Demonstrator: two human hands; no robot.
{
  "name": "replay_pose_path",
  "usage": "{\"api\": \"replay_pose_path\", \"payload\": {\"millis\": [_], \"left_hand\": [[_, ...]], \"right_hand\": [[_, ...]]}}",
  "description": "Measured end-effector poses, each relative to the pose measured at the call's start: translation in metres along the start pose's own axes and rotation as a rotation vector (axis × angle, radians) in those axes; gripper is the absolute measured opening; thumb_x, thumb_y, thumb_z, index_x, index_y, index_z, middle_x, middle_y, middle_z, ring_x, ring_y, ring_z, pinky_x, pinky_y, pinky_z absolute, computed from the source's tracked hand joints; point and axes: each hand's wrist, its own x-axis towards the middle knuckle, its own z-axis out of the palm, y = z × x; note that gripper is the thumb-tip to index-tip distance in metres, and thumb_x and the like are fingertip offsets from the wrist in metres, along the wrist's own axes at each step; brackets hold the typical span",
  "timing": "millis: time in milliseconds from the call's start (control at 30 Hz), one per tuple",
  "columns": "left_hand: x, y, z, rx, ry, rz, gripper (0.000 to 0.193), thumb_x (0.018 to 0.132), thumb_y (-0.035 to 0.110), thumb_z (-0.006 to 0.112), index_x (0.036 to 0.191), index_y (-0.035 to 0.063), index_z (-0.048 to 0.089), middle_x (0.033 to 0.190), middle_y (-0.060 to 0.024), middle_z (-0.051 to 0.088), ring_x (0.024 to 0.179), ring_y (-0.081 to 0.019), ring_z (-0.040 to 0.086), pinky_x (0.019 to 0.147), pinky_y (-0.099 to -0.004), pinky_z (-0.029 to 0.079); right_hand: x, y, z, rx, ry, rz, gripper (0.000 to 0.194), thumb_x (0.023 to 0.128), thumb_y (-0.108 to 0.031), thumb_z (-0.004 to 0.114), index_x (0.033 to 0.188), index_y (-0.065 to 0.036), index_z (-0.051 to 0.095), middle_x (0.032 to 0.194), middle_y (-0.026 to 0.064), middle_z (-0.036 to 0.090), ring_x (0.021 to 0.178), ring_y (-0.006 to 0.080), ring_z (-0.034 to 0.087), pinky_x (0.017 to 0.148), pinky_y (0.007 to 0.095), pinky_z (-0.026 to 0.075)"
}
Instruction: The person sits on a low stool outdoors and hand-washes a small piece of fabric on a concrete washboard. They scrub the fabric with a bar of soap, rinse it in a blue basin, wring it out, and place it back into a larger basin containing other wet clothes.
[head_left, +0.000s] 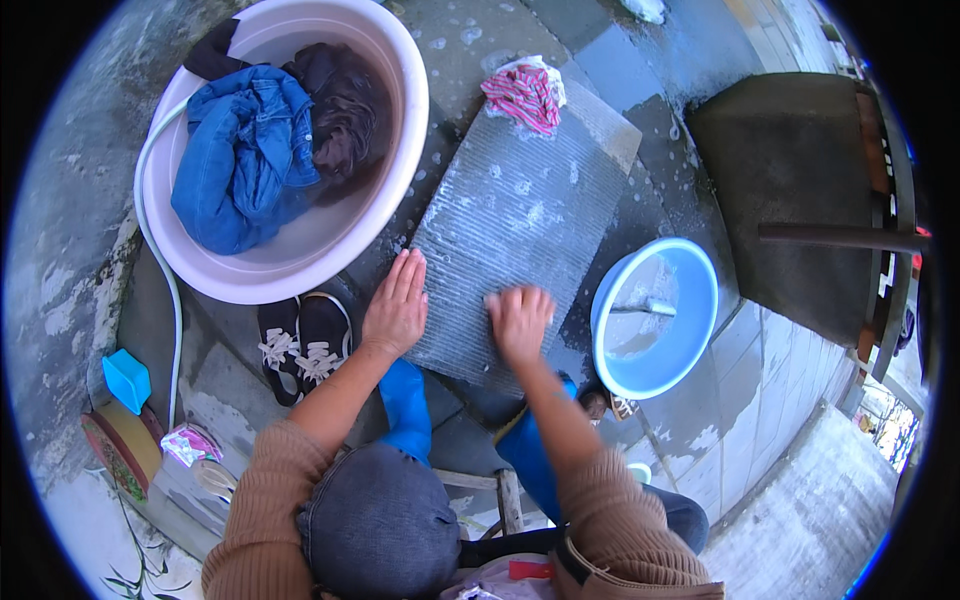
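A ridged stone washing slab (517, 217) lies before me, wet and dotted with suds. My left hand (396, 304) rests along its left edge, fingers straight and holding nothing. Over the lower part of the slab, my right hand (521, 319) is curled with the knuckles up and slightly blurred. A small whitish bit shows at its right side; whether the hand grips something is hidden. A pink-and-white striped cloth (525, 94) lies bunched at the slab's far end.
Left stands a large pink tub (409, 142) with blue denim (240, 157) and dark cloth (341, 112) in water. A hose (154, 240) runs beside it. Dark sneakers (304, 345) sit below. A blue basin (701, 300) holding a brush-like tool (645, 308) stands right.
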Motion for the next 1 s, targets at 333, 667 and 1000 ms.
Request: {"api": "replay_pose_path", "payload": {"millis": [333, 667, 1000], "left_hand": [[-0.001, -0.001, -0.001, 0.015, 0.013, 0.001, 0.058, 0.092, 0.02, 0.053, 0.143, -0.0051, 0.04, 0.153, -0.0163, 0.034, 0.144, -0.0296, 0.03, 0.117, -0.0376, 0.031], [0.013, 0.011, 0.003, 0.009, 0.024, 0.032, 0.058, 0.093, 0.02, 0.052, 0.143, -0.0045, 0.04, 0.154, -0.015, 0.034, 0.145, -0.0285, 0.029, 0.117, -0.0363, 0.031], [0.002, 0.001, -0.003, -0.01, 0.025, 0.004, 0.057, 0.093, 0.019, 0.053, 0.143, -0.0048, 0.04, 0.153, -0.0161, 0.035, 0.144, -0.0288, 0.03, 0.116, -0.0372, 0.032]], "right_hand": [[0.011, 0.003, -0.009, -0.057, 0.034, -0.106, 0.044, 0.094, -0.015, 0.056, 0.138, -0.012, 0.054, 0.138, 0.0196, 0.047, 0.132, 0.04, 0.042, 0.112, 0.0499, 0.031], [0.162, 0.045, -0.015, -0.158, 0.187, 0.117, 0.049, 0.097, -0.032, 0.051, 0.141, -0.012, 0.049, 0.151, 0.0204, 0.037, 0.14, 0.0428, 0.033, 0.114, 0.0602, 0.023], [0.082, -0.001, -0.003, -0.004, 0.015, -0.093, 0.052, 0.097, -0.029, 0.051, 0.144, -0.008, 0.045, 0.148, 0.016, 0.044, 0.141, 0.0358, 0.036, 0.117, 0.0538, 0.022]]}}
